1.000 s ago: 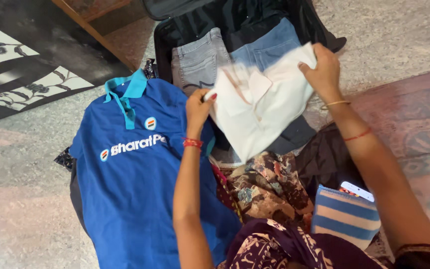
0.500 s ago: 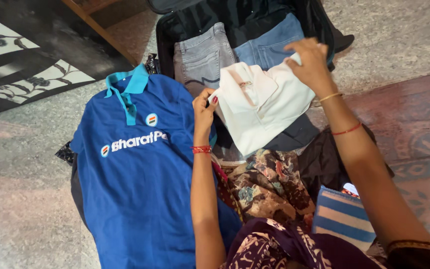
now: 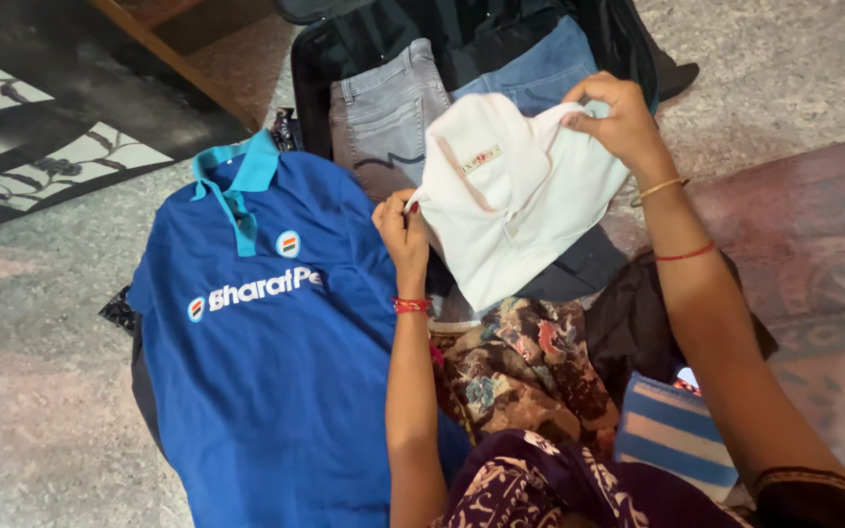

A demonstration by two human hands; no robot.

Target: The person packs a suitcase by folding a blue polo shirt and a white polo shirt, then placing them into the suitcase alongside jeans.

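- The left hand [image 3: 403,227] is closed on the left edge of a folded white shirt [image 3: 511,196], fingers pinching the cloth beside its collar.
- The right hand [image 3: 618,115] is clamped on the shirt's upper right corner, thumb and fingers gripping the fabric.
- The 2 hands are well apart, with the white shirt stretched between them and held above the pile of clothes, its lower end hanging toward the person's lap.
- Behind the shirt lies an open dark suitcase [image 3: 320,68] with 2 folded pairs of jeans inside: a grey pair [image 3: 378,112] on the left and a blue pair [image 3: 530,73] just beside it on the right.
- A blue polo shirt [image 3: 266,362] with a lighter blue collar lies spread flat on the floor, left of the left forearm.
- A floral patterned cloth [image 3: 525,367] sits under the white shirt, near a blue-and-white striped fabric [image 3: 672,435].
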